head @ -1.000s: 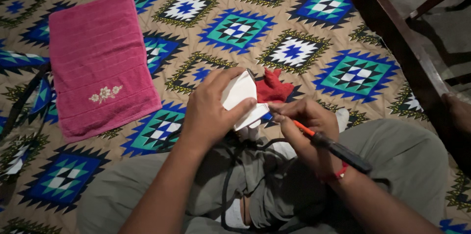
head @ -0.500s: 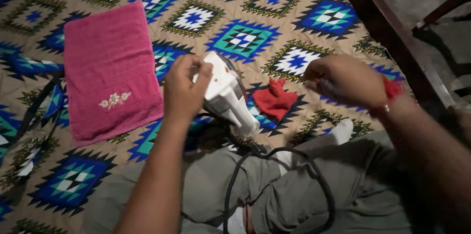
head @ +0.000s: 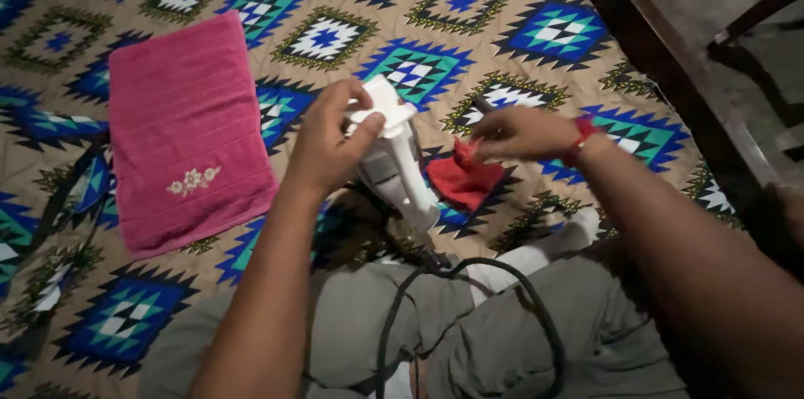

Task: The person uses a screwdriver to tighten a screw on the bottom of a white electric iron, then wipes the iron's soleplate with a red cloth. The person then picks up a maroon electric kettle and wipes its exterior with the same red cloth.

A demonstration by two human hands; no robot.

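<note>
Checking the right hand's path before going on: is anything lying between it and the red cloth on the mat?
Nothing visible does. The right hand hovers just above the red cloth, fingertips at its upper edge; the white appliance in the left hand stands to the side.

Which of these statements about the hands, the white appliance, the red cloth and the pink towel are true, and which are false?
1. The left hand holds the white appliance. True.
2. The pink towel lies in the person's lap. False: it lies flat on the patterned mat, to the left of the left hand.
3. The right hand is at the red cloth. True: its fingers are at the upper edge of the cloth.
4. A black cord runs from the appliance over the lap. True.
5. The red cloth is wrapped around the appliance. False: it lies on the mat, beside the appliance.
</note>
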